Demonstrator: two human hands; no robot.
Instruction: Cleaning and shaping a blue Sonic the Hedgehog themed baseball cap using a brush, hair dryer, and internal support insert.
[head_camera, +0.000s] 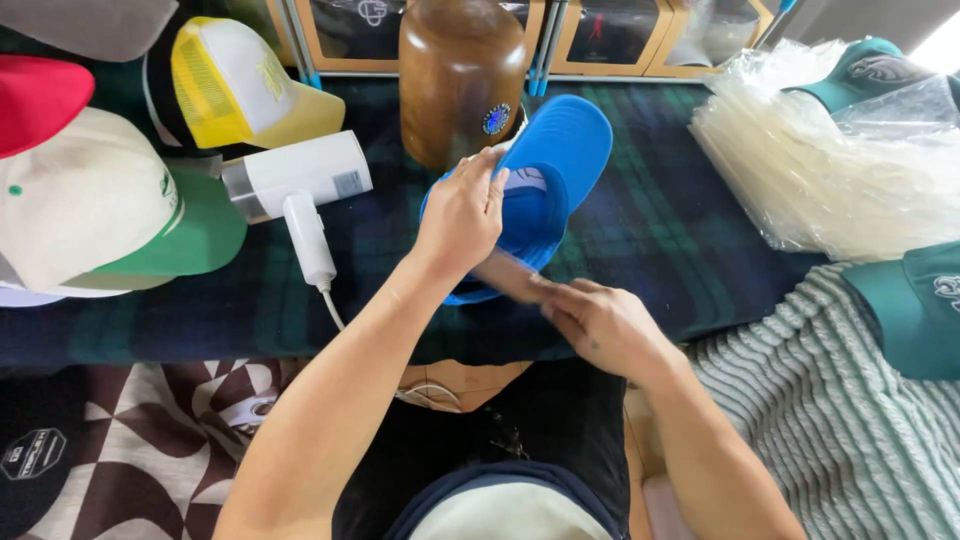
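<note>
A bright blue cap lies upside down on the dark plaid cloth, its brim pointing away from me. My left hand grips the cap's near side, fingers curled over its edge. My right hand is just below the cap with a thin tan strip pinched between its fingers; the strip runs up under the cap's rim. A brown wooden head form stands right behind the cap.
A white hair dryer lies to the left, with its cord trailing. Caps sit at far left: yellow-and-white, cream-and-green, red. A stack of clear plastic bags and teal caps lie right.
</note>
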